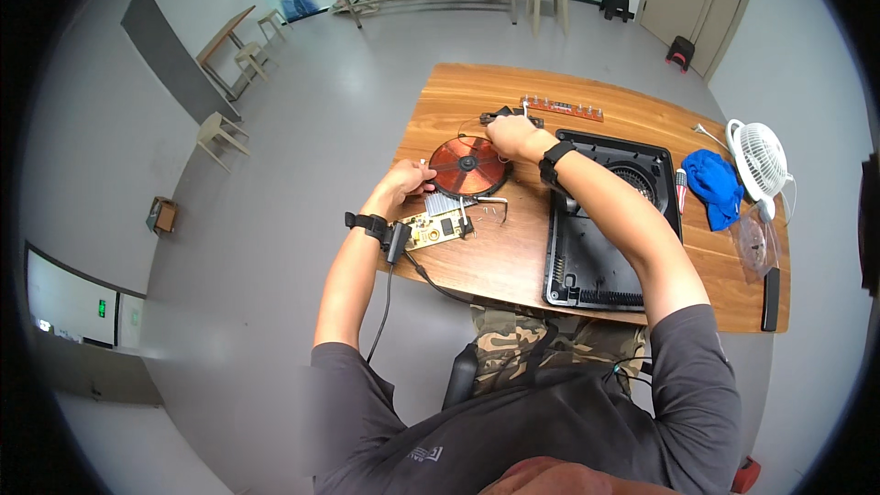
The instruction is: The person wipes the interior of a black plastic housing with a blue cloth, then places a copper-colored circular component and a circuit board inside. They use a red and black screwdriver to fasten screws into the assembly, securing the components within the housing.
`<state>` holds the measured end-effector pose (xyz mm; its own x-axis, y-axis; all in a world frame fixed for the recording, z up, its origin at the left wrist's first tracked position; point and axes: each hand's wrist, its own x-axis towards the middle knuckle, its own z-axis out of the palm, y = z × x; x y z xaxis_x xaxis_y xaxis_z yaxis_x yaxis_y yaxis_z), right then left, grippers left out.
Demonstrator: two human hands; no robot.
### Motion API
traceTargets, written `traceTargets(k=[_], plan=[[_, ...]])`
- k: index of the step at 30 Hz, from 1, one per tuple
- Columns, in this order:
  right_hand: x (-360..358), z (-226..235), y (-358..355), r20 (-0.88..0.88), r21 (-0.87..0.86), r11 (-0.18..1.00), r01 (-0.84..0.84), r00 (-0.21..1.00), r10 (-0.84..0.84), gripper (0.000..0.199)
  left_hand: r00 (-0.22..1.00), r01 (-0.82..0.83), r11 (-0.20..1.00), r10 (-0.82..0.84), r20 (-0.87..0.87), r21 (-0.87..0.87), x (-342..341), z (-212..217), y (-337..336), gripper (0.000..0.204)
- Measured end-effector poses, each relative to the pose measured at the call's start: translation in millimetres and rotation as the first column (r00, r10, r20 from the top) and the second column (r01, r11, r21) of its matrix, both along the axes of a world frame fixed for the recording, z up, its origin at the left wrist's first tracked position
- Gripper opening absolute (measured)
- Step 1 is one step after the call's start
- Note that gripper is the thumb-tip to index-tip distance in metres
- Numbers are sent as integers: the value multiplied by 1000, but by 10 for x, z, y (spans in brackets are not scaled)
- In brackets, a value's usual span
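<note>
A round copper induction coil [456, 161] with a dark centre lies on the wooden table in front of me. My left hand [406, 181] is closed at its left edge, fingers and thumb on the rim. My right hand [515, 137] is curled beside the coil's upper right edge, close to a small dark part [501, 116]. The back of that hand hides what its fingers grip. Below the coil sits a circuit board [436, 232] with a silver heat sink [449, 204]. Under my right forearm is an open black plastic housing [596, 261] with a round fan.
A red-brown strip with upright pins [570, 109] lies at the table's far side. To the right are a screwdriver [681, 185], a blue cloth [712, 185], a white fan [759, 160], a clear bag [753, 243] and a black bar [771, 300]. A cable hangs from my left wrist.
</note>
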<state>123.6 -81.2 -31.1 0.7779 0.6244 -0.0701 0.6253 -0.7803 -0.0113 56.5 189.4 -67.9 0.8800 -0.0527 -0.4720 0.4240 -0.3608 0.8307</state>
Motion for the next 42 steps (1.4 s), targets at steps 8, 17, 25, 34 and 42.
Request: traceTargets(k=[8,17,25,34,42], plan=[[18,-38,-273,-55,81,975,206,978,-202,19,991,-133,964,129,-33,-228,-59,108,43,13],[132,-158,-453,-69,129,931,343,939,-336,21,981,-180,936,195,17,-302,-363,361,131,9],[-94,105,-295,-133,-158,958,238,957,-260,27,978,-37,895,123,167,-445,-629,350,416,21],[-12,210,-178,-723,490,736,466,689,46,33,966,33,898,83,243,-438,-726,447,109,26],[-263,471,-570,-849,464,615,638,518,103,20,992,58,861,9,127,-506,-658,354,-152,20]])
